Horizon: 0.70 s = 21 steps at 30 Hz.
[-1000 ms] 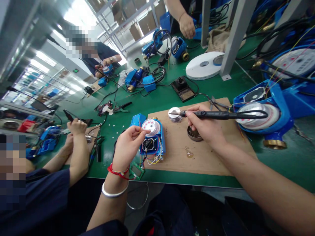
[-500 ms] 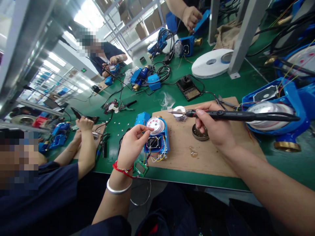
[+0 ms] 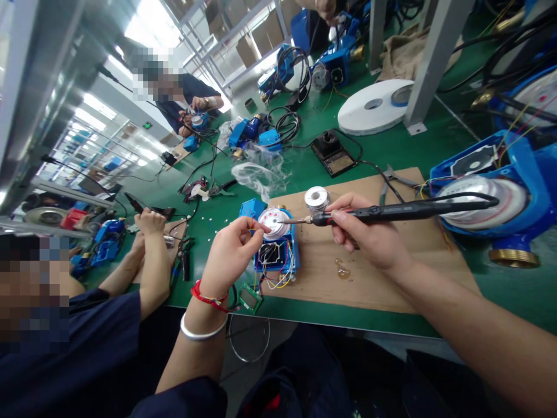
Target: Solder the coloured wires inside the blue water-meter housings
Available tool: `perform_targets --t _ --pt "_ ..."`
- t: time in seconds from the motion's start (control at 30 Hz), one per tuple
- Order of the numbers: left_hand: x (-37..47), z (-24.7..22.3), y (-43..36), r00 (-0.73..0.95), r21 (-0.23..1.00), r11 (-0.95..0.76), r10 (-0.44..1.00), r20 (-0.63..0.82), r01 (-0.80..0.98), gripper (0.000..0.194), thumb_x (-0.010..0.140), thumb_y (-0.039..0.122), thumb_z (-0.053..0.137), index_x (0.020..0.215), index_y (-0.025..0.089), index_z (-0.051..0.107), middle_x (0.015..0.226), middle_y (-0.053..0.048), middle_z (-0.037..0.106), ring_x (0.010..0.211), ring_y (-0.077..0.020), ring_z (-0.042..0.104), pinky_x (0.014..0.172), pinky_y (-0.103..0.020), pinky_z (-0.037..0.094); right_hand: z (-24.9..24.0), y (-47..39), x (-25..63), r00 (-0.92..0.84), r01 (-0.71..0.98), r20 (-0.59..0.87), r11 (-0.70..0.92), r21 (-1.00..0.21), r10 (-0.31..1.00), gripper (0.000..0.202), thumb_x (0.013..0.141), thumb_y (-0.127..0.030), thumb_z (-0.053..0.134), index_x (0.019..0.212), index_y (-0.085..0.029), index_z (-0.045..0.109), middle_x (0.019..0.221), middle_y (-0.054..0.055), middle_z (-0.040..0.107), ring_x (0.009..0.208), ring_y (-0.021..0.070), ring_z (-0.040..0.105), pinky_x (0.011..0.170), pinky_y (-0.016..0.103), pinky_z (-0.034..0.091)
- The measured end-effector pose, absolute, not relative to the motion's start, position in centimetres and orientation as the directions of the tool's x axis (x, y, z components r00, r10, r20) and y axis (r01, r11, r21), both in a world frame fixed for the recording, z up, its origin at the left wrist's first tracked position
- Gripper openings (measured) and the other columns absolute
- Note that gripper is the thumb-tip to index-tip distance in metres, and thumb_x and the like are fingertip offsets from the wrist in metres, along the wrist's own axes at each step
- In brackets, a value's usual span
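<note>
At the centre of the frame, a blue meter [image 3: 293, 251] with a round white dial [image 3: 270, 219] is set at the left edge of a cardboard sheet [image 3: 378, 284] on the green surface [image 3: 209, 229]. The fingers of the left hand [image 3: 230, 252] are pinched together beside the dial, but whatever is held there is too small to tell. By the closed fingers of the right hand [image 3: 369, 235], a soldering iron [image 3: 387, 212] is gripped, its tip aimed left at the dial, below curling smoke [image 3: 261, 174].
</note>
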<state>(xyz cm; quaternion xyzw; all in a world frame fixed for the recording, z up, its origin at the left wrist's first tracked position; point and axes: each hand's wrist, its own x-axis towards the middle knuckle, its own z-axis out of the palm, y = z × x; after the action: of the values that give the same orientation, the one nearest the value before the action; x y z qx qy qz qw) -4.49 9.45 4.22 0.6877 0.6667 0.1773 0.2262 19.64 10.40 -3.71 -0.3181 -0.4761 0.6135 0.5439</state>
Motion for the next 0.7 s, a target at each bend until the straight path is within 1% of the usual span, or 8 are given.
perform_targets --t 0.1,0.23,0.4,0.7 --pt "-4.6 4.4 9.6 0.071 0.513 -0.023 0.995 -0.074 0.858 0.023 0.087 0.038 0.054 0.090 0.018 0.065 0.063 0.000 0.058 0.052 -0.0104 0.043 0.047 -0.021 0.027 -3.7 10.3 19.6 -0.225 -0.355 0.127 0.040 -0.934 0.966 0.019 0.090 -0.038 0.060 0.093 -0.020 0.055 0.056 -0.006 0.056 0.041 0.0056 0.046 0.038 0.016 0.035" --pt "-4.6 4.7 9.9 0.080 0.527 -0.016 0.992 -0.099 0.850 0.023 0.087 0.039 0.054 0.093 0.019 0.065 0.061 0.001 0.054 0.049 -0.0093 0.035 0.046 -0.021 0.023 -3.8 10.3 19.5 -0.244 -0.352 0.117 0.025 -0.936 0.963 0.019 0.091 -0.038 0.059 0.092 -0.019 0.055 0.055 -0.006 0.057 0.040 0.0051 0.046 0.037 0.016 0.035" --pt "-4.1 5.3 10.3 0.084 0.537 0.002 0.987 -0.136 0.844 0.022 0.085 0.039 0.057 0.089 0.018 0.064 0.055 0.003 0.048 0.049 -0.0099 0.035 0.047 -0.022 0.025 -3.7 10.3 19.3 -0.270 -0.359 0.093 -0.011 -0.933 0.958 0.022 0.090 -0.040 0.060 0.093 -0.018 0.055 0.055 -0.006 0.058 0.039 0.0055 0.047 0.037 0.016 0.036" --pt "-4.0 5.4 10.4 0.086 0.510 -0.001 0.986 -0.144 0.860 0.024 0.084 0.039 0.057 0.091 0.018 0.067 0.056 0.002 0.052 0.044 -0.0089 0.030 0.044 -0.022 0.016 -3.7 10.3 19.2 -0.300 -0.368 0.080 -0.038 -0.929 0.950 0.025 0.089 -0.043 0.061 0.093 -0.019 0.056 0.055 -0.006 0.058 0.038 0.0056 0.048 0.037 0.017 0.036"
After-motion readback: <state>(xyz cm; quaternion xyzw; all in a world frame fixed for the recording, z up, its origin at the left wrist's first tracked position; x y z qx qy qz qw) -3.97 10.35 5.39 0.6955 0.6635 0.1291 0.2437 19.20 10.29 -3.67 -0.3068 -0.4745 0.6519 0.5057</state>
